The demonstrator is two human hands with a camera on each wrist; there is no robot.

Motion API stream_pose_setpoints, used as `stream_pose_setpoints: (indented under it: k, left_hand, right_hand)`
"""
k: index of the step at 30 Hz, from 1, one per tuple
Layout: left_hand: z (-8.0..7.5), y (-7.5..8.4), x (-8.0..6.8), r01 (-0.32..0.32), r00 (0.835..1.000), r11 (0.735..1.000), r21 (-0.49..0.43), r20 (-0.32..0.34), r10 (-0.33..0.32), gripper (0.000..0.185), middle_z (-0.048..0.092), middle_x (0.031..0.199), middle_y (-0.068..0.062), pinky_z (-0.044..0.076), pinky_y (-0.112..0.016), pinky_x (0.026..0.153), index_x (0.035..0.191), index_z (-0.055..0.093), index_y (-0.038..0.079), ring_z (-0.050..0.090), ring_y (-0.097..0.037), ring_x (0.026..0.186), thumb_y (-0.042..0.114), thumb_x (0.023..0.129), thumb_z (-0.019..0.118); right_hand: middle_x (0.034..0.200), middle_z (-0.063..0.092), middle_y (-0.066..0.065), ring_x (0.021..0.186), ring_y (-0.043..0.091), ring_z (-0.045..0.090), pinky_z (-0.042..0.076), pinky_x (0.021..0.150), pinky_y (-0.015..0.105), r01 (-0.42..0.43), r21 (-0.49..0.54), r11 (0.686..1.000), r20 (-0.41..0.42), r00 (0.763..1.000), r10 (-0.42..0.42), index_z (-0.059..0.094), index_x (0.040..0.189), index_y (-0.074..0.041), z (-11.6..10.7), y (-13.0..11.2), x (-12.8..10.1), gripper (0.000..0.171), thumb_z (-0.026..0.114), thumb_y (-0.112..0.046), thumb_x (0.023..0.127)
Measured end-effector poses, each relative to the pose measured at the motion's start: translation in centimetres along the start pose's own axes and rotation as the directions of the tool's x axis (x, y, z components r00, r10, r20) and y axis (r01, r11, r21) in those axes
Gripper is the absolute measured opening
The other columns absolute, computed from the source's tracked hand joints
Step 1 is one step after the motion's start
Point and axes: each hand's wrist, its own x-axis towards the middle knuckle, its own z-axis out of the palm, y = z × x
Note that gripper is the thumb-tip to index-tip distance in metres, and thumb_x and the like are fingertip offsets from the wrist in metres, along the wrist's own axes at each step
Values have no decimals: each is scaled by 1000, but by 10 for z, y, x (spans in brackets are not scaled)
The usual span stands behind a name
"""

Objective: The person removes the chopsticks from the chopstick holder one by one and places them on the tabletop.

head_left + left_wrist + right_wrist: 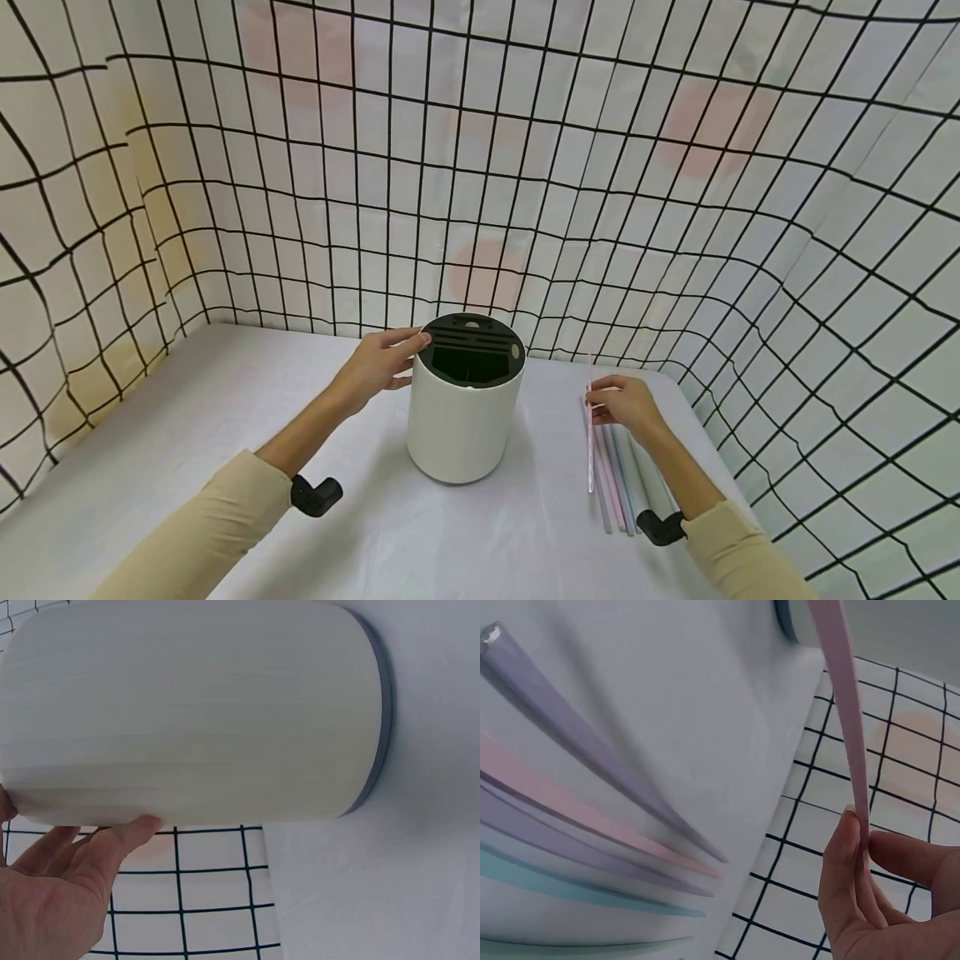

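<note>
Right hand: we see our right hand (pixel 626 406) pinching one thin pale pink plastic straw (pixel 590 433) between thumb and fingertips (pixel 849 855), to the right of the white cylindrical holder with a black slotted top (pixel 465 404).
Pinched straw: it is held close to its far end; the rest runs back toward us, over the pile beside the holder.
Left hand: our left hand (pixel 378 362) lies with nearly straight fingers (pixel 120 834) on the holder's upper left side, fingertips at the black rim; nothing is clasped.
Holder: it stands upright on the white tablecloth (pixel 225 417), between the two hands, nearer the left one.
Loose straws: a row of pastel plastic straws (pixel 618 479), purple, pink, blue and green, lies flat on the cloth right of the holder, partly under our right forearm.
Backdrop: a white sheet with a black grid (pixel 525 167) rises behind and to both sides of the holder.
Hard to make out: the right wrist view is blurred; we cannot count the straws, and the holder's inside stays dark.
</note>
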Motion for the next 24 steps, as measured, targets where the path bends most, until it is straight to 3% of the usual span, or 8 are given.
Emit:
stream_pose_setpoints:
  k: [10, 24]
  left_hand:
    - [0, -1, 1, 5, 1000, 1000, -6, -6, -5, 66, 54, 150, -13, 55, -46, 101, 151, 48, 8, 56, -34, 134, 48, 100, 62]
    - [0, 0, 1, 11, 1000, 1000, -2, -8, -11, 66, 55, 150, -12, 55, -46, 102, 151, 48, 8, 55, -35, 135, 48, 99, 62]
  right_hand:
    - [88, 73, 15, 65, 17, 70, 63, 58, 28, -69, -65, 995, -17, 998, 68, 61, 120, 14, 10, 25, -1, 32, 65, -4, 94]
    - [87, 73, 15, 64, 16, 67, 62, 56, 29, -60, -137, 989, 6, 998, 61, 62, 117, 14, 21, 45, -5, 30, 65, -4, 93]
